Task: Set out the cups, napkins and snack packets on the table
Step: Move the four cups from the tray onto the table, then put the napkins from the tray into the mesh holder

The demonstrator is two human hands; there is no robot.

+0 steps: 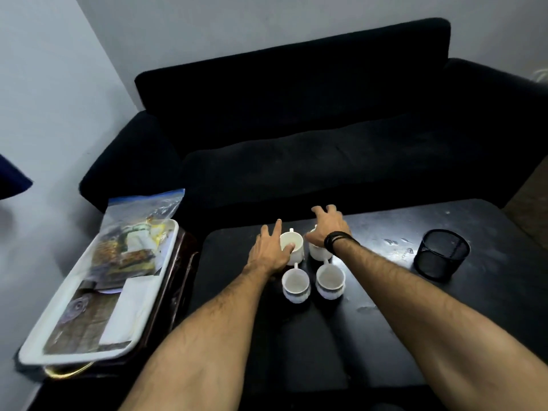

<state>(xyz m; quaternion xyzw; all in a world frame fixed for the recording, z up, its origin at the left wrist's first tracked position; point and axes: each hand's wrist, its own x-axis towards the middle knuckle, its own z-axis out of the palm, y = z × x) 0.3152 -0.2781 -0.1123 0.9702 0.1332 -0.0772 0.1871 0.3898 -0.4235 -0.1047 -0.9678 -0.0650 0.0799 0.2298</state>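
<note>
The step in hand seems to be the cups: four white cups stand close together in two rows on the dark table (pixel 385 307). The left hand (pixel 271 250) holds the far left cup (pixel 292 246), with the thumb inside the rim and the fingers spread beside it. The right hand (pixel 329 226) lies over the far right cup (pixel 320 252) with fingers spread; I cannot tell if it really grips. The two near cups (pixel 296 284) (pixel 330 281) are free. Next, I think, the cups must be moved apart to their places. One clear bag (pixel 139 229) with the snack packets and the white napkins (pixel 130 310) wait on one tray (pixel 44 348) at the left. One black mesh holder (pixel 441 253) stands at the right.
</note>
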